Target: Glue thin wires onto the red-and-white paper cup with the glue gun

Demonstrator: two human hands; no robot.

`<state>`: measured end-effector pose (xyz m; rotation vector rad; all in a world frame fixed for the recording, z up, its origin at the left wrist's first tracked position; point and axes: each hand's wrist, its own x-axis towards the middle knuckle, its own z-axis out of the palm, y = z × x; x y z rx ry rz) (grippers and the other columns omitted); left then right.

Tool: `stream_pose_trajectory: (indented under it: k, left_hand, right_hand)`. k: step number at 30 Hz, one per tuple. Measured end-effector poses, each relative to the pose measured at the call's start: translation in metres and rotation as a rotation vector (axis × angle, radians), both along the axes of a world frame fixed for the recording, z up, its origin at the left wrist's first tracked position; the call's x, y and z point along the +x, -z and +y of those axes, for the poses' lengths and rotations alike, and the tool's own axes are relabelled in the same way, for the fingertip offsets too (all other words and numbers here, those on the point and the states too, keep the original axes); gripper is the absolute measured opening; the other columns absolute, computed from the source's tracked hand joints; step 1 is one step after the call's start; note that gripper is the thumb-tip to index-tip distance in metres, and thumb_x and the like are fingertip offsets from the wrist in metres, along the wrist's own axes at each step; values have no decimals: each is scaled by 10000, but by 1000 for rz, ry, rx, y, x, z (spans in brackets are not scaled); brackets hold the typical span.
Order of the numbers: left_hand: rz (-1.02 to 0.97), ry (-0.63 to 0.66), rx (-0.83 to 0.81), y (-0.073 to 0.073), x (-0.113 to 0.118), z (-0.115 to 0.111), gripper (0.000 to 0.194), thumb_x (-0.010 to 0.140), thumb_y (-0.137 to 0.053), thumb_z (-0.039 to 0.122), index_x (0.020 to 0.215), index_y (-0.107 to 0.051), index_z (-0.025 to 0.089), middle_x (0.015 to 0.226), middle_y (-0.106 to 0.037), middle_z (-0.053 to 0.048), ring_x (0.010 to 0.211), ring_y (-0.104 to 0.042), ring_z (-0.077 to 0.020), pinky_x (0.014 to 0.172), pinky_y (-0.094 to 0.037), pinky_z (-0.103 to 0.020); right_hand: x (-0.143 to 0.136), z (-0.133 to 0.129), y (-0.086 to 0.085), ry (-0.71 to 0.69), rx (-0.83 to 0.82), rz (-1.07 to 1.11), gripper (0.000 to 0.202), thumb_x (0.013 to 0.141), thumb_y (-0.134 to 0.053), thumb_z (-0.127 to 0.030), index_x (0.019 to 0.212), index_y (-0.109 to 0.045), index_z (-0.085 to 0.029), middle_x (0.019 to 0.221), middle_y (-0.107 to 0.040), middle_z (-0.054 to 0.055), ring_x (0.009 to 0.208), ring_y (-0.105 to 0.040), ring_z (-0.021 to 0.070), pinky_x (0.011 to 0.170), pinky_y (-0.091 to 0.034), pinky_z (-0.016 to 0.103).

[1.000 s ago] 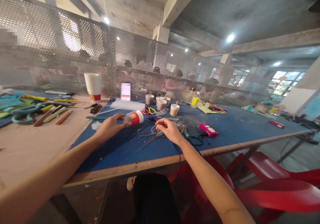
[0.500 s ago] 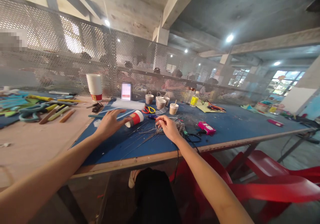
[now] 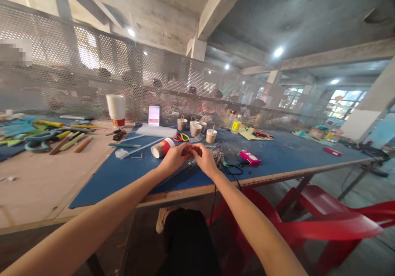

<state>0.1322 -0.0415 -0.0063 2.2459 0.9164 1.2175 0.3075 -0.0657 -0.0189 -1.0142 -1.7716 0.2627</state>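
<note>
Above the blue mat point(image 3: 114, 175), my left hand point(image 3: 175, 159) and my right hand point(image 3: 204, 158) meet fingertip to fingertip. Both are closed in a pinch, and whatever small thing lies between the fingers is too hidden to name. Just left of my left hand a red and white paper cup point(image 3: 167, 143) lies on its side, its mouth facing right and partly behind the hand. A tangle of thin grey wire point(image 3: 219, 157) spreads beneath and beside my right hand. Red and yellow scissors point(image 3: 182, 137) lie beyond my fingers.
Small cups with wire handles point(image 3: 195, 128) and a cup with a stick point(image 3: 211, 135) stand behind. A pink box point(image 3: 250, 158) and black cable point(image 3: 233, 169) are at right. Stacked paper cups point(image 3: 116, 108), a phone point(image 3: 154, 115) and tools point(image 3: 68, 140) sit left; red chairs point(image 3: 327, 222) below.
My left hand has moved right, from beside the tipped cup to my right hand, and its spread fingers have closed. My right hand stays over the wires. The view has shifted slightly.
</note>
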Motion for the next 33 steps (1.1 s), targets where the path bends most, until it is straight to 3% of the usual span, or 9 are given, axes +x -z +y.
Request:
stream_pose_trajectory:
  k: [4,7,11,14,16,20,27,33]
  left_hand:
    - [-9,-25,49,8,-7,7,263,840,-633,301,1041,-779,213,897,-801,-82,822,-738,-287,801,-552,-390]
    - [1,-62,93,9,-17,8,213,849,-606,283,930,-791,213,959,-799,-92,891,-722,-285,859,-539,-390]
    - [20,-106,137,7,-22,8,243,884,-569,298,925,-792,211,966,-796,-97,897,-711,-278,881,-530,-386]
    - [30,-123,165,6,-22,9,289,914,-536,304,991,-795,200,994,-798,-106,911,-711,-281,892,-523,-393]
    - [35,-122,179,5,-22,9,321,929,-505,293,1034,-791,193,1009,-797,-110,921,-714,-281,881,-525,-395]
    - [46,-104,213,2,-24,6,332,939,-484,287,1031,-792,200,1080,-786,-101,1000,-701,-276,922,-514,-398]
    - [15,-124,253,0,-23,4,294,934,-560,377,1012,-783,202,1081,-767,-117,1049,-674,-302,973,-488,-436]
    - [-76,-115,185,3,-22,7,242,868,-658,392,981,-793,225,1071,-759,-112,1050,-662,-323,1008,-457,-469]
  right_hand:
    - [-2,0,4,-9,10,-44,152,959,-558,-292,1031,-659,-203,976,-745,61,846,-707,189,832,-545,309]
    - [1,2,3,-3,-21,-69,193,987,-532,-300,1119,-637,-206,985,-741,49,822,-704,171,823,-546,294]
    - [30,2,-7,237,-62,-230,241,1020,-482,-257,1199,-629,-192,1166,-698,88,978,-684,172,901,-522,301]
    - [63,-3,-16,325,-114,-310,171,951,-565,-152,1017,-720,-176,1118,-687,110,996,-660,205,943,-485,340]
    - [78,-6,-18,337,-168,-369,99,889,-675,-164,947,-754,-176,1037,-697,105,941,-662,217,907,-486,343]
    - [85,-10,-13,337,-226,-425,126,778,-798,-161,890,-789,-218,938,-721,58,908,-664,213,879,-475,314]
    - [82,-4,-20,377,-163,-241,154,917,-629,-238,910,-780,-210,923,-766,54,862,-684,208,818,-483,292]
    - [88,-1,-36,301,-108,-30,226,912,-603,-358,913,-756,-192,866,-768,46,813,-687,195,796,-505,286]
